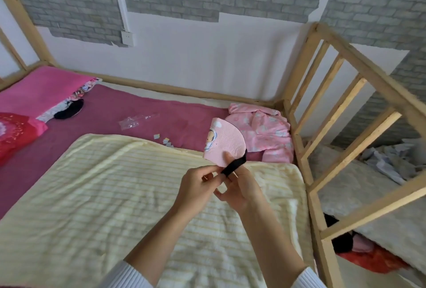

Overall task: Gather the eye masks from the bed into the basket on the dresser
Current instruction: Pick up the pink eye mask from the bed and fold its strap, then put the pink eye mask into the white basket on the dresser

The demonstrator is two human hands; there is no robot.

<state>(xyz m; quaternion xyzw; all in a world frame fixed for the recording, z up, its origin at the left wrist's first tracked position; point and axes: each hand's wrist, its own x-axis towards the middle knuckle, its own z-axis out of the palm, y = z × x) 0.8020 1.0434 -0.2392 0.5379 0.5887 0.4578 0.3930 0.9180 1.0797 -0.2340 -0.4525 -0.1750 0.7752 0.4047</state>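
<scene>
A pink eye mask (227, 141) with a cartoon print is held up over the pale yellow blanket (110, 195). My right hand (239, 186) grips its lower edge, thumb on the pink face. My left hand (198, 186) pinches the end of its black strap (232, 166). A black eye mask (69, 110) lies far left on the magenta sheet, against the pillow. No basket or dresser is in view.
A pink pillow (39, 89) and a red cloth (16, 133) lie at the left. Pink pyjamas (265, 133) are bunched by the wooden bed rail (327, 94). A clear plastic wrapper (136, 120) and small paper scraps (164, 140) sit mid-bed.
</scene>
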